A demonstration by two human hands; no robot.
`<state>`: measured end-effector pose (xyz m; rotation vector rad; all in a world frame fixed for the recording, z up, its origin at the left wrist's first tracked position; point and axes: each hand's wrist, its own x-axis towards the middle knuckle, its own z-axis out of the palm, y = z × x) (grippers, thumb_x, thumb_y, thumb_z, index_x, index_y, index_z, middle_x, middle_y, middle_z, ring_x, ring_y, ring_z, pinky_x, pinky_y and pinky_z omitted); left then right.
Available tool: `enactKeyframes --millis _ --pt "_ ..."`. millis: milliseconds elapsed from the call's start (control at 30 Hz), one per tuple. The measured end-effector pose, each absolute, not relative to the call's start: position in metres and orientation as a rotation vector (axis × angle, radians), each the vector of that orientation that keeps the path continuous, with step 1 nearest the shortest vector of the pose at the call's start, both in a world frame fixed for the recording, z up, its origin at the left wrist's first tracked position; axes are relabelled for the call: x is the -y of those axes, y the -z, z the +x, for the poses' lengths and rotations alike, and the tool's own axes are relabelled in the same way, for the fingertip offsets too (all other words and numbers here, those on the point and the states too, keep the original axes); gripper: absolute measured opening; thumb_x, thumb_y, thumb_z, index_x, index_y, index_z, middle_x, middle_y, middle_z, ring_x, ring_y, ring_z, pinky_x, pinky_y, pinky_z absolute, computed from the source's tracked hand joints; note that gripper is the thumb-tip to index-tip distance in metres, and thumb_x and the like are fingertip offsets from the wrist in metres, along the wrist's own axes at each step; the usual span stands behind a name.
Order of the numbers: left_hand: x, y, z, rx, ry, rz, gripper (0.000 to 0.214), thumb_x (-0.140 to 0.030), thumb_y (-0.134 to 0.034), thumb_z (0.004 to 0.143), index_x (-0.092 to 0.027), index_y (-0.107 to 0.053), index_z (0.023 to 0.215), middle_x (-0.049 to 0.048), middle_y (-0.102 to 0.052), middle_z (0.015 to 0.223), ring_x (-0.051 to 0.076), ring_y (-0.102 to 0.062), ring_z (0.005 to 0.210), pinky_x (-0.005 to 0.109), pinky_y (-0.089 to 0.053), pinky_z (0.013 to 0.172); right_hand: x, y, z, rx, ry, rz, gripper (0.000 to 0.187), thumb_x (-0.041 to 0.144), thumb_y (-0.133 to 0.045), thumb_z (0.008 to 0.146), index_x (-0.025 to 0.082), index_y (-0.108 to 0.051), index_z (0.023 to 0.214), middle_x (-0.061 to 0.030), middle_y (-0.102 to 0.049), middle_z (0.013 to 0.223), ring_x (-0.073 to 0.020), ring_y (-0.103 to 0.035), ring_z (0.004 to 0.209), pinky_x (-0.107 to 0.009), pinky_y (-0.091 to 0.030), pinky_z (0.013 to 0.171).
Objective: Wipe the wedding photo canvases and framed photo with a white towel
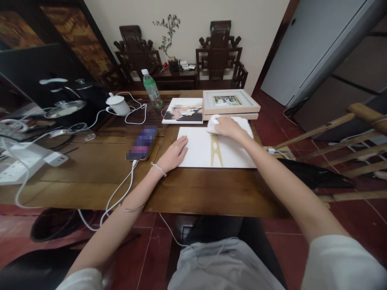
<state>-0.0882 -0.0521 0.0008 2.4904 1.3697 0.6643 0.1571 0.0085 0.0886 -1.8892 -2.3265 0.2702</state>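
Plainly, the head view shows 2 bare hands at work over a white panel (196, 149) lying flat on the desk (196, 189), near its front edge, with a tan stand (215, 151) on its upper face. The left hand (177, 153) lies flat with its fingers loosely extended over the panel's left edge, grasping nothing. The right hand (226, 127) is bunched down on a white cloth (244, 124) at the far side of the panel, fingers curled into it; how tightly it grips does not show. Just beyond sit a framed picture (226, 100), resting on 1 lower frame (254, 116), and, to their left, a photo panel (184, 110). The likeliest trouble is the white panel sliding, because the left hand bears on only 1 edge and a hard sideways push through the cloth could turn it. The cloth might also snag on the stand if dragged across it, or nudge the lower frame, which is so near that whether they touch is unclear. To the left, a phone (142, 143) is plugged into a white cable (132, 179) that drops over the desk's front edge beside the left forearm; catching that cable could pull the phone along.
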Motion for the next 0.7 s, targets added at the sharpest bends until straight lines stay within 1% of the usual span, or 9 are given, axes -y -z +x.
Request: enactKeyframes --millis 133,233,267,333,400,467,567,633,700 --pt "0.053 -0.001 -0.088 -1.368 -0.68 2.478 0.047 -0.033 -0.036 0.095 -0.011 -0.049 0.134 0.0146 -0.045 0.147 0.027 -0.037 0.14 0.048 -0.027 0.118 0.008 -0.077 0.211 2.324 -0.09 -1.957 0.033 0.017 -0.041 0.08 0.009 -0.065 0.101 -0.0223 -0.067 0.108 -0.0326 -0.062 0.096 -0.036 -0.044 0.077" --pt "0.054 -0.002 -0.086 -1.367 -0.685 2.461 0.048 -0.032 -0.035 0.094 -0.006 -0.05 0.133 0.0192 -0.043 0.147 0.028 -0.037 0.14 0.046 -0.026 0.118 0.049 -0.07 0.226 2.419 -0.042 -1.914 0.028 0.013 -0.039 0.078 0.011 -0.065 0.091 -0.0215 -0.069 0.096 -0.0328 -0.062 0.091 -0.038 -0.043 0.077" --pt "0.054 -0.002 -0.086 -1.366 -0.685 2.456 0.049 -0.032 -0.036 0.094 -0.003 -0.05 0.132 0.021 -0.043 0.147 0.028 -0.037 0.14 0.045 -0.025 0.119 0.068 -0.069 0.228 2.459 -0.039 -1.876 0.027 0.011 -0.039 0.077 0.012 -0.064 0.088 -0.0211 -0.069 0.096 -0.0329 -0.063 0.091 -0.039 -0.043 0.079" --pt "0.054 -0.002 -0.085 -1.365 -0.683 2.45 0.05 -0.031 -0.036 0.094 -0.001 -0.05 0.131 0.023 -0.042 0.147 0.029 -0.036 0.14 0.043 -0.024 0.119 0.106 -0.068 0.231 2.552 -0.044 -1.755 0.025 0.009 -0.04 0.074 0.014 -0.063 0.082 -0.0213 -0.068 0.109 -0.0336 -0.061 0.103 -0.042 -0.041 0.088" --pt "0.054 -0.002 -0.085 -1.367 -0.68 2.456 0.05 -0.032 -0.035 0.095 -0.003 -0.049 0.132 0.0217 -0.043 0.147 0.028 -0.036 0.14 0.044 -0.025 0.119 0.138 -0.068 0.233 2.618 -0.075 -1.642 0.025 0.006 -0.041 0.07 0.016 -0.062 0.08 -0.0191 -0.062 0.126 -0.0337 -0.055 0.116 -0.045 -0.037 0.097" --pt "0.054 -0.002 -0.086 -1.369 -0.678 2.467 0.048 -0.032 -0.035 0.095 -0.006 -0.049 0.133 0.0191 -0.043 0.147 0.028 -0.036 0.141 0.046 -0.025 0.118 0.158 -0.069 0.236 2.642 -0.12 -1.57 0.027 0.005 -0.041 0.068 0.017 -0.063 0.079 -0.0156 -0.06 0.131 -0.0329 -0.052 0.122 -0.047 -0.035 0.101" --pt "0.054 -0.003 -0.086 -1.369 -0.675 2.471 0.048 -0.032 -0.035 0.095 -0.007 -0.049 0.133 0.019 -0.043 0.147 0.028 -0.036 0.14 0.046 -0.026 0.118 0.155 -0.071 0.237 2.642 -0.152 -1.569 0.028 0.005 -0.041 0.068 0.019 -0.062 0.077 -0.0136 -0.069 0.114 -0.0318 -0.057 0.112 -0.046 -0.037 0.097" --pt "0.055 -0.004 -0.086 -1.367 -0.672 2.469 0.048 -0.033 -0.034 0.095 -0.006 -0.049 0.132 0.0195 -0.043 0.147 0.028 -0.036 0.14 0.046 -0.026 0.118 0.136 -0.072 0.234 2.634 -0.131 -1.635 0.025 0.007 -0.041 0.07 0.019 -0.062 0.076 -0.0136 -0.071 0.097 -0.0308 -0.061 0.098 -0.042 -0.04 0.088" --pt "0.055 -0.004 -0.086 -1.365 -0.667 2.473 0.048 -0.033 -0.034 0.095 -0.007 -0.049 0.132 0.0191 -0.043 0.147 0.028 -0.036 0.14 0.047 -0.026 0.118 0.107 -0.073 0.229 2.611 -0.088 -1.703 0.023 0.009 -0.042 0.072 0.017 -0.062 0.078 -0.0138 -0.069 0.087 -0.0294 -0.062 0.085 -0.038 -0.041 0.078"
